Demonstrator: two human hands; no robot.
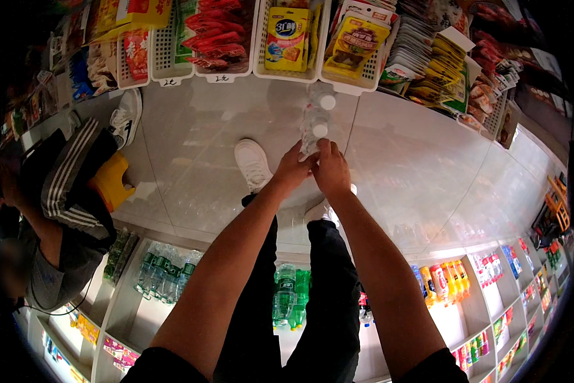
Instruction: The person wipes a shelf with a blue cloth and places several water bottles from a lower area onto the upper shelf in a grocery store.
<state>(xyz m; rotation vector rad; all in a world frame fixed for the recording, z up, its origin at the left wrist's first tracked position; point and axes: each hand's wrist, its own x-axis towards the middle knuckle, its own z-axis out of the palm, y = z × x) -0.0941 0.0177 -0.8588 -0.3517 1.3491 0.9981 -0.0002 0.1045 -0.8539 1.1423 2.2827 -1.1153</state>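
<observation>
Clear plastic bottles with white caps (319, 129) stand in a short row in the middle of the view, running from my hands toward the baskets. My left hand (294, 168) and my right hand (331, 168) meet at the near end of this row. Both have their fingers bent and drawn together on the nearest clear bottle (309, 144). My hands hide most of that bottle's near side. Whether a clear wrap joins the bottles cannot be made out.
White plastic baskets (223, 78) of red and yellow snack packets line the far side. At left a person in striped dark trousers (70, 179) sits by a yellow stool (112, 180). White shelves (197, 244) with green bottles (291, 297) are behind my legs. Pale tiles (421, 172) cover the floor.
</observation>
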